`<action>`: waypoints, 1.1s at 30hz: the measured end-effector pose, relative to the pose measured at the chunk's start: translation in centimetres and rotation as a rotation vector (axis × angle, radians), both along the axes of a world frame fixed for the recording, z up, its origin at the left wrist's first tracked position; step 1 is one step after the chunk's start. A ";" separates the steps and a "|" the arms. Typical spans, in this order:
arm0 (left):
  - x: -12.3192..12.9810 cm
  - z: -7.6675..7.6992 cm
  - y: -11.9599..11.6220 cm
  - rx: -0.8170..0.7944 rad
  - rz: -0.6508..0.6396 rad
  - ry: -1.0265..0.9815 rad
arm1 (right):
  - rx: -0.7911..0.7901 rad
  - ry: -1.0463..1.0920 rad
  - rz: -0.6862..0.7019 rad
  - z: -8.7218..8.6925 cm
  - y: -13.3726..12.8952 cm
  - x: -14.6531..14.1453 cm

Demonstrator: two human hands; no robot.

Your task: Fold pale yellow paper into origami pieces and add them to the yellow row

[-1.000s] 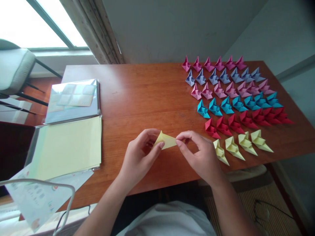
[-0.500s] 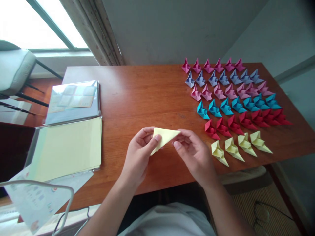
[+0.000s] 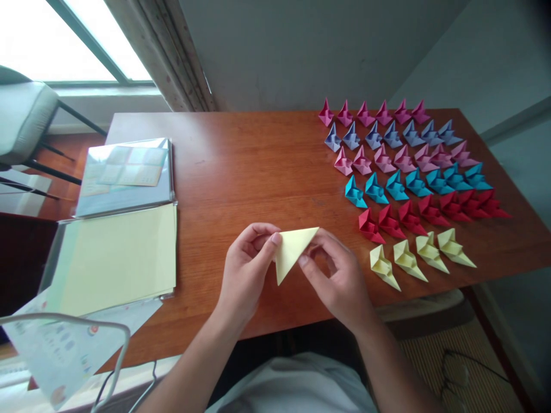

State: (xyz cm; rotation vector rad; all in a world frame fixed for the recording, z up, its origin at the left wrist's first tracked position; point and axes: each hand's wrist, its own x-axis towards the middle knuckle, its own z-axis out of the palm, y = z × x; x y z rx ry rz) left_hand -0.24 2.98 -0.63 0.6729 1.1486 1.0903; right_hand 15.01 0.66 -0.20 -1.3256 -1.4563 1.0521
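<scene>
A pale yellow paper, folded into a triangle, is held up above the table's near side, one point hanging down. My left hand pinches its upper left corner, thumb in front and fingers curled behind. On the other side, my right hand has its thumb against the slanting right edge, with its index finger behind the upper right point. The fingertips behind the paper are hidden. To the right of my right hand lies a row of folded yellow paper pieces, the closest being this yellow origami piece.
Rows of red, blue, pink, purple and magenta origami pieces cover the wooden table's right side. At left lie yellow sheets on an open clear-sleeved folder. A chair stands beyond.
The yellow paper has turned so its lower point hangs more steeply, and it has shifted slightly right. My left thumb has moved to its upper left corner; my right thumb now meets its edge.
</scene>
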 end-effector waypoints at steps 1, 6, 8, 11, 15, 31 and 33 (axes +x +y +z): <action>0.0 -0.1 0.0 0.000 0.006 -0.004 | 0.003 0.003 0.004 0.1 0.0 0.0; 0.0 -0.2 0.0 0.005 0.031 -0.019 | 0.014 -0.005 0.003 0.2 -0.1 0.0; 0.1 -0.2 0.0 0.010 0.044 -0.021 | 0.022 -0.018 -0.002 0.2 -0.1 0.0; 0.1 -0.3 0.0 0.019 0.056 -0.021 | 0.030 -0.052 -0.007 0.4 -0.1 0.0; 0.0 -0.5 0.0 0.035 0.051 -0.008 | 0.030 -0.073 -0.002 0.4 0.1 0.0; 0.5 -0.1 -0.5 0.212 0.048 0.216 | -0.098 0.032 -0.065 -1.1 -0.5 0.7; 0.4 -0.1 -0.5 0.193 0.043 0.213 | -0.112 0.058 -0.062 -1.1 -0.4 0.7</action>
